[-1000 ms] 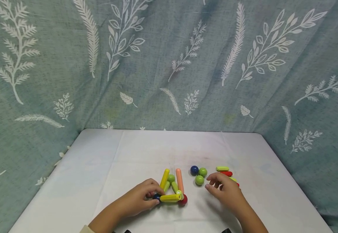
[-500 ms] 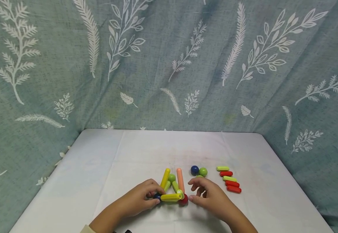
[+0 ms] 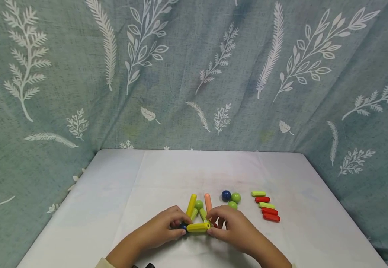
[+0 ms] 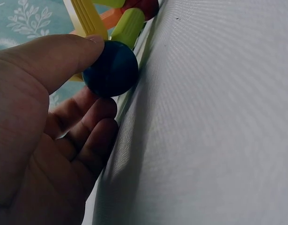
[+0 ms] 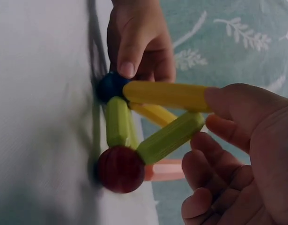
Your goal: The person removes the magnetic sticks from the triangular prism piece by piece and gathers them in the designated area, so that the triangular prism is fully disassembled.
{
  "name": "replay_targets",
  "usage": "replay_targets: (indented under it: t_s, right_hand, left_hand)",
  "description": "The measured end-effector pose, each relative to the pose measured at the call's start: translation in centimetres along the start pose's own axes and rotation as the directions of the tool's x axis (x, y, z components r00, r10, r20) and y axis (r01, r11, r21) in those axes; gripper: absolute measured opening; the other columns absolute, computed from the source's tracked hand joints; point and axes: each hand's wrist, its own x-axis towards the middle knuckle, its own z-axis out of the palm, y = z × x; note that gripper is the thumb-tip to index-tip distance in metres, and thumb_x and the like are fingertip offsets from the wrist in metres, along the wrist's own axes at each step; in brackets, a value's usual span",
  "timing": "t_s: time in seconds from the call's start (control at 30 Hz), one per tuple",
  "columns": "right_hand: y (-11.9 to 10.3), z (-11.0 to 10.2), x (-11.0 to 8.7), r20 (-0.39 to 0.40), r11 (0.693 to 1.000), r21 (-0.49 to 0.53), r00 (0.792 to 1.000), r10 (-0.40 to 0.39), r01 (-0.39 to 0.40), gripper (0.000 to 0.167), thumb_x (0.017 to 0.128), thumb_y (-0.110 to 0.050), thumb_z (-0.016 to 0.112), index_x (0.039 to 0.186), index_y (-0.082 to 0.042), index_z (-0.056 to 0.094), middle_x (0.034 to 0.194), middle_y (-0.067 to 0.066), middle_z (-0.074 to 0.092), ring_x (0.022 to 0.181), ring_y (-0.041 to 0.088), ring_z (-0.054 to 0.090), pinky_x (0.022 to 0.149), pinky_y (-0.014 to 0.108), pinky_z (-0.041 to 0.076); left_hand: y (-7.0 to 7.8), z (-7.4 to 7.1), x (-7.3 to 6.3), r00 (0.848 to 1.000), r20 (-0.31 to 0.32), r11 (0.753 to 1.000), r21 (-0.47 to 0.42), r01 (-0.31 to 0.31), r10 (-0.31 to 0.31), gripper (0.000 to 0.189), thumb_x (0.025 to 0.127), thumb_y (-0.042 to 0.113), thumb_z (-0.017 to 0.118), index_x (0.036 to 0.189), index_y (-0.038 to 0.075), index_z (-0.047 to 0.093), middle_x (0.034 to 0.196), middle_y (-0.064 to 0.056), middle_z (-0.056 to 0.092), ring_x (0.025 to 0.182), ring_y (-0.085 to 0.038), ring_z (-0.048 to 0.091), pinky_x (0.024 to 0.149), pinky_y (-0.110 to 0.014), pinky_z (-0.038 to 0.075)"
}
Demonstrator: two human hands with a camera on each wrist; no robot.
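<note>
My left hand (image 3: 165, 226) holds a dark blue ball (image 4: 112, 70) at the near left corner of a frame of balls and rods, its thumb pressing on the ball. From that ball a long yellow rod (image 3: 197, 227) reaches to the right, raised off the table. The fingers and thumb of my right hand (image 3: 237, 227) pinch its free end. A short green rod (image 5: 172, 136) slants up from the red ball (image 5: 120, 169), close to those fingertips. Another yellow rod (image 3: 191, 204), a peach rod (image 3: 208, 201) and a green ball (image 3: 198, 204) form the far part.
Right of the frame, a loose blue ball (image 3: 226, 195) lies beside green balls (image 3: 236, 197). Farther right is a row of several short rods, with green ones (image 3: 258, 193) and red ones (image 3: 271, 217). A patterned curtain (image 3: 180, 74) surrounds the white table (image 3: 167, 167).
My right hand has come left from beside the loose balls and short rods to the yellow rod's end, which it now pinches. My left hand keeps its hold on the blue ball.
</note>
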Motion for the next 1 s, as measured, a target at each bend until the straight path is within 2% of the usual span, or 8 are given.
replay_targets:
  t_s: [0.17,0.27,0.4,0.5,0.67,1.0]
  right_hand:
    - [-0.8,0.2,0.4,0.021,1.0,-0.025,1.0,0.014,-0.014,0.024,0.089,-0.027,0.085,0.108,-0.031,0.071,0.097,-0.015,0.065,0.085,0.007,0.061,0.077,0.03,0.058]
    - [-1.3,0.6,0.4,0.018,0.998,-0.059,1.0,0.021,-0.019,0.023,0.088,-0.026,0.086,0.106,-0.03,0.072,0.094,-0.016,0.064,0.082,0.006,0.06,0.074,0.026,0.056]
    - [-1.9,1.0,0.1,-0.004,0.993,-0.114,1.0,-0.01,0.009,0.021,0.088,-0.027,0.086,0.103,-0.029,0.072,0.091,-0.017,0.063,0.08,0.002,0.059,0.072,0.02,0.054]
    - [-2.0,1.0,0.1,-0.022,0.992,-0.125,0.999,-0.035,0.032,0.019,0.089,-0.026,0.085,0.101,-0.03,0.071,0.089,-0.019,0.063,0.079,0.001,0.059,0.07,0.021,0.054]
    - [-1.7,1.0,0.2,-0.048,0.996,-0.079,0.998,-0.035,0.031,0.016,0.089,-0.024,0.084,0.098,-0.03,0.072,0.086,-0.019,0.065,0.076,0.001,0.059,0.068,0.021,0.053]
    - [-1.4,1.4,0.2,-0.067,1.0,0.023,0.998,-0.012,0.013,0.012,0.088,-0.021,0.085,0.095,-0.025,0.075,0.089,-0.017,0.07,0.078,0.001,0.065,0.072,0.019,0.056]
  left_hand:
    - [0.1,-0.1,0.1,1.0,0.004,1.0,-0.007,0.008,-0.008,0.023,0.097,0.036,0.076,0.118,0.042,0.069,0.112,0.014,0.058,0.099,-0.008,0.057,0.088,-0.027,0.052]
    - [0.1,-0.1,0.1,1.0,0.009,1.0,-0.015,0.007,-0.007,0.023,0.097,0.036,0.076,0.118,0.043,0.069,0.112,0.013,0.059,0.1,-0.008,0.057,0.088,-0.027,0.052]
    - [0.0,0.0,0.1,1.0,0.009,1.0,-0.025,-0.002,0.002,0.023,0.097,0.036,0.076,0.118,0.043,0.069,0.11,0.012,0.058,0.098,-0.008,0.057,0.086,-0.026,0.051]
    - [-0.1,0.0,0.1,1.0,0.004,1.0,-0.028,-0.007,0.007,0.023,0.096,0.035,0.077,0.117,0.043,0.069,0.107,0.011,0.058,0.097,-0.009,0.057,0.086,-0.026,0.052]
    - [0.0,0.0,0.1,1.0,0.0,0.999,-0.031,-0.01,0.01,0.024,0.096,0.035,0.077,0.117,0.042,0.069,0.108,0.011,0.059,0.097,-0.009,0.058,0.087,-0.026,0.053]
    - [0.0,0.0,0.1,1.0,-0.003,0.999,-0.039,0.0,0.0,0.024,0.095,0.033,0.079,0.116,0.042,0.07,0.109,0.012,0.059,0.098,-0.009,0.058,0.087,-0.026,0.052]
